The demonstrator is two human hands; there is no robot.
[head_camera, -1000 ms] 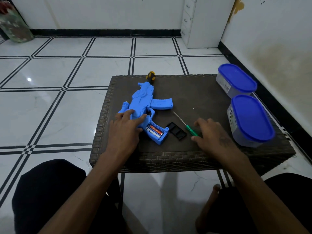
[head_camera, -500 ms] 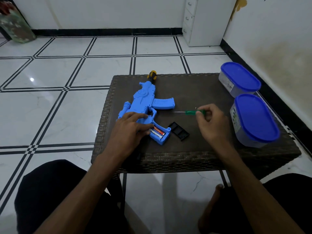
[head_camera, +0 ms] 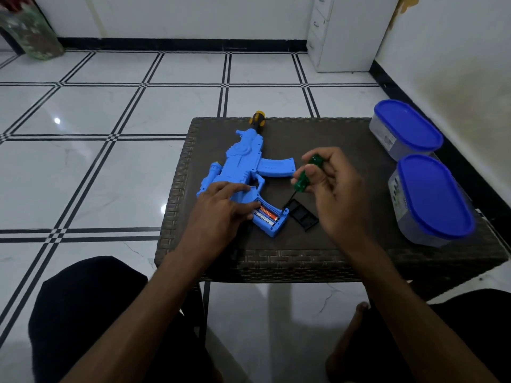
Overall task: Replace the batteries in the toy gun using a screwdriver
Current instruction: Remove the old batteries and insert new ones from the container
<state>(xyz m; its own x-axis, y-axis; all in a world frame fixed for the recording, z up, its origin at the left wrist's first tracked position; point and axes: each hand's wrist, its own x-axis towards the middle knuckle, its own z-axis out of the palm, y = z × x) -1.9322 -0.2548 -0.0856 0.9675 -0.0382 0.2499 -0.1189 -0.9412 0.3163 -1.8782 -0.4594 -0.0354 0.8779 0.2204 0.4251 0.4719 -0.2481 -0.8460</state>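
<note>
A blue toy gun (head_camera: pixel 243 164) lies flat on a dark wicker table (head_camera: pixel 326 252), its grip toward me. The battery bay in the grip is uncovered and batteries (head_camera: pixel 265 214) show inside. My left hand (head_camera: pixel 218 208) rests flat on the gun's rear body, fingers straight, fingertips beside the bay. My right hand (head_camera: pixel 331 189) grips a green-handled screwdriver (head_camera: pixel 304 178), tilted down to the left, with its tip at the bay's right end. The black battery cover (head_camera: pixel 304 214) lies on the table just right of the grip.
Two clear tubs with blue lids (head_camera: pixel 409 128) (head_camera: pixel 434 197) stand at the table's right side. A yellow-and-black screwdriver handle (head_camera: pixel 257 120) pokes out beyond the gun's muzzle at the far edge. White tiled floor surrounds the table; my knees are below it.
My right hand picked the green screwdriver up off the table, swung it round and brought its tip down to the battery bay. My left hand stayed on the gun.
</note>
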